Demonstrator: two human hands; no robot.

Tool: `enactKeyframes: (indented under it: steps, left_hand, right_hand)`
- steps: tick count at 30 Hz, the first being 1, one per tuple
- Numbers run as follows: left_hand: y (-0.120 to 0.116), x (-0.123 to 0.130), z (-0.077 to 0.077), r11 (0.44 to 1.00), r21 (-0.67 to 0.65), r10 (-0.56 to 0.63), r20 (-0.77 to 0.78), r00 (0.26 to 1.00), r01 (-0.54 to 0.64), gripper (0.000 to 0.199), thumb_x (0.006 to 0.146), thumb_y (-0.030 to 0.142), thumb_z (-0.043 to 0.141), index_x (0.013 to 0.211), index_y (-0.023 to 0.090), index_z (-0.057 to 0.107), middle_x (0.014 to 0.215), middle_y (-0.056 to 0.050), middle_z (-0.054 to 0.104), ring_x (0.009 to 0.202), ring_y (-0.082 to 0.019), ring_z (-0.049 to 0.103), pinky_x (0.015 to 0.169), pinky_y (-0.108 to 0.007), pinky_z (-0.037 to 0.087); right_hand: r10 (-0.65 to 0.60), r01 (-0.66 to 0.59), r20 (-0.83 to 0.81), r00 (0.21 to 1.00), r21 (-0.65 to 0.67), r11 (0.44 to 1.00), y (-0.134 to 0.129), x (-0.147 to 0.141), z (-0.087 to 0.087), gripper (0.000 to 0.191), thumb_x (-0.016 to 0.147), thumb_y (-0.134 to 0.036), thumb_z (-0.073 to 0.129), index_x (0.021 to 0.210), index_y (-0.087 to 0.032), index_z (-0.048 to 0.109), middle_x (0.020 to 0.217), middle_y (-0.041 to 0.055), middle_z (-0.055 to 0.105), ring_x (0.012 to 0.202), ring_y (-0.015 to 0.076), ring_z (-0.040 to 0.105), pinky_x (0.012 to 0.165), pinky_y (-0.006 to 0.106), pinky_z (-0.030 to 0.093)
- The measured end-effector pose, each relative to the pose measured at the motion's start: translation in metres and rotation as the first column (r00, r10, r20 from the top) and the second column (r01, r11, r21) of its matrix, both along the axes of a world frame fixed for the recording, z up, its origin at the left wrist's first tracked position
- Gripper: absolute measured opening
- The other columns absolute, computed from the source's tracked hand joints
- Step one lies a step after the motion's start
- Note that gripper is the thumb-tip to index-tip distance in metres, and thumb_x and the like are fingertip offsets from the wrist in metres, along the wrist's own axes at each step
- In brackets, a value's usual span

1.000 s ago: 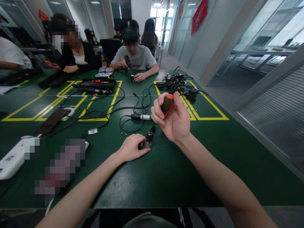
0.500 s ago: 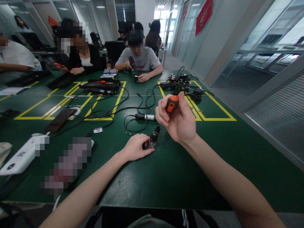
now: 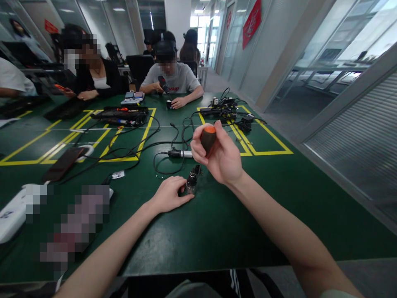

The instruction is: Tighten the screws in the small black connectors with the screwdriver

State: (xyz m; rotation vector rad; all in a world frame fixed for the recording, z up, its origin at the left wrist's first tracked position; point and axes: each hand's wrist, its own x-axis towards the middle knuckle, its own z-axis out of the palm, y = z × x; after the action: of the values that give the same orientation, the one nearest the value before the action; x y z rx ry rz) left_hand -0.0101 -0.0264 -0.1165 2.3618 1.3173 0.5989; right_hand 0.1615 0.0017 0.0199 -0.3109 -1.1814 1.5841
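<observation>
"One green surface point(image 3: 294, 244): what's held over it?"
"Right fingers point(image 3: 197, 147) grasp an orange-and-black screwdriver point(image 3: 208, 140), handle up."
"And the left fingers point(image 3: 177, 180)?"
"Grasping a small black-and-metal device point(image 3: 191, 181), well in from the near edge."

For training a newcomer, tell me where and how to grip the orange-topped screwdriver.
Probably grip the screwdriver by its thick handle, coming from the right and near side, wrapping it as the right hand does: the orange end points up, and the handle narrows downward.
</observation>
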Motion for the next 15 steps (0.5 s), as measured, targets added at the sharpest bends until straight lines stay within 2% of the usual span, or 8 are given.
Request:
enactKeyframes:
  steps: [5, 11, 15]
  left_hand:
    - [0.0002, 0.0006, 0.0006, 1.0, -0.005, 0.001, -0.001, 1.0, -0.001, 0.04, 0.086, 0.041, 0.076, 0.069, 0.021, 0.046, 0.068, 0.003, 0.053, 0.066, -0.015, 0.051, 0.064, -0.028, 0.036]
    - [0.0007, 0.0007, 0.0006, 1.0, -0.014, 0.005, -0.004, 1.0, -0.005, 0.041, 0.087, 0.041, 0.076, 0.069, 0.021, 0.045, 0.068, 0.003, 0.053, 0.067, -0.015, 0.051, 0.066, -0.029, 0.037]
    - [-0.0001, 0.0004, 0.0009, 1.0, -0.015, 0.005, -0.003, 1.0, -0.005, 0.039, 0.087, 0.042, 0.075, 0.07, 0.021, 0.047, 0.068, 0.003, 0.054, 0.067, -0.015, 0.052, 0.066, -0.028, 0.037]
  right_hand:
    - [-0.024, 0.025, -0.036, 0.999, 0.015, 1.0, 0.0003, -0.0006, -0.0015, 0.038, 0.102, -0.06, 0.059, 0.088, -0.025, 0.053, 0.054, -0.0093, 0.042, 0.043, 0.0095, 0.031, 0.04, 0.02, 0.027]
    - [-0.022, 0.023, 0.008, 1.0, -0.051, 0.998, 0.0006, 0.0026, 0.0012, 0.048, 0.101, -0.065, 0.057, 0.079, -0.024, 0.05, 0.056, -0.0068, 0.043, 0.044, 0.0096, 0.033, 0.04, 0.023, 0.027]
    - [-0.029, 0.028, -0.021, 0.999, -0.041, 0.999, -0.0003, 0.0018, 0.0018, 0.041, 0.102, -0.062, 0.057, 0.085, -0.025, 0.053, 0.053, -0.0089, 0.039, 0.042, 0.0104, 0.027, 0.039, 0.023, 0.024]
